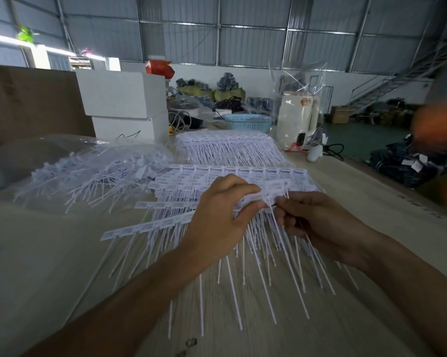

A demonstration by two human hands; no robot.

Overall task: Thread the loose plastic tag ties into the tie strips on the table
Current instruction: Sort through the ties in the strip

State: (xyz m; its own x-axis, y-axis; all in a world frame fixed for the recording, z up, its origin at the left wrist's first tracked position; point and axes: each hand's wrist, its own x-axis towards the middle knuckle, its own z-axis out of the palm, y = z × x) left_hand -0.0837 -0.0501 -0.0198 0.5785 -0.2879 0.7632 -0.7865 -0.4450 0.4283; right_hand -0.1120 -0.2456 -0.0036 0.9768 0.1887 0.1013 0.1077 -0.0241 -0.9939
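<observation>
I see a dim hall, daylight flaring white through the windows at upper left. The wide lens bends the edges; an orange blur smears the right side, and the table's near edge looks soft.

On the table, a tie strip sits between the left hand and the right hand, above a spread of tie strips lying in front of the person. Behind that spread lies a second stack of strips. To the left, a heap of loose ties lies inside a plastic bag. Foam blocks stand behind the heap; a basket and a kettle stand behind the far stack.
</observation>
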